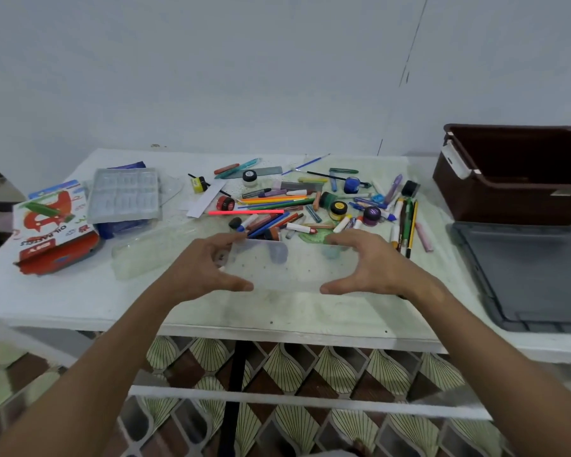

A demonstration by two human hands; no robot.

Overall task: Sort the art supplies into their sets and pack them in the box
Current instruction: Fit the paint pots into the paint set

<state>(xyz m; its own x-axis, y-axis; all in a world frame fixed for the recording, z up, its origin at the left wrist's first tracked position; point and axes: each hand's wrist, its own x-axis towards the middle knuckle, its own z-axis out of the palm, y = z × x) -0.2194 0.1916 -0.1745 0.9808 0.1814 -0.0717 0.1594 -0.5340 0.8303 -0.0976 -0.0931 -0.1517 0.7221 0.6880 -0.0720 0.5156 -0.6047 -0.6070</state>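
1 clear plastic case (pixel 287 265) was gripped at its ends by the left hand (pixel 205 268) and right hand (pixel 373 262), near the scattered supplies (pixel 304 202), with 1 brown box (pixel 515 179) far right.

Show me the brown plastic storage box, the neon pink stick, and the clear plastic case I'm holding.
Brown plastic storage box (pixel 508 206): head view, on its front wall.
Neon pink stick (pixel 246 212): head view, on its middle.
Clear plastic case (pixel 290 270): head view, on its flat top between the two hands.
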